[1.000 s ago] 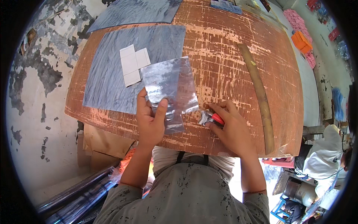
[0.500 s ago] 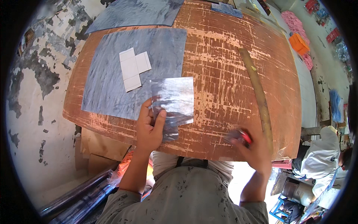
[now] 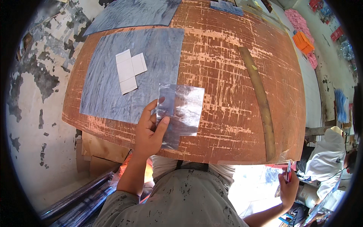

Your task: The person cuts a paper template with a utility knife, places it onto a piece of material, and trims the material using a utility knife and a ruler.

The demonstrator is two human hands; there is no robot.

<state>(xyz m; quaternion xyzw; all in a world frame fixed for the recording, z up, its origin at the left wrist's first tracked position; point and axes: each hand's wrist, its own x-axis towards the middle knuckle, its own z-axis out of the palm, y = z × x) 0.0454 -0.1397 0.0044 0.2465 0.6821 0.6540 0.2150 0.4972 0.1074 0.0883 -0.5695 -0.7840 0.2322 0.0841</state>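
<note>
My left hand (image 3: 149,130) is closed on a clear, shiny plastic sheet piece (image 3: 185,109), thumb on top, held above the near part of the table. The sheet has a stepped outline, with a narrower part at its lower end. Off the table's near right corner, my right hand (image 3: 289,191) is closed around a slim red cutter knife (image 3: 289,176), its thin metal tip pointing up. Beyond my left hand, a white card template (image 3: 126,70) of joined rectangles lies on a large bluish translucent sheet (image 3: 102,83).
The brown wooden table (image 3: 219,125) is covered in scratches. A long brown straightedge (image 3: 261,102) lies on its right side. More bluish sheeting (image 3: 132,15) sits at the far left. Rolled film (image 3: 79,200) leans below left. A person in white (image 3: 323,159) is at the right.
My right hand has moved right and down, off the table edge, with the cutter knife. The plastic piece in my left hand has shifted slightly right and nearer to me.
</note>
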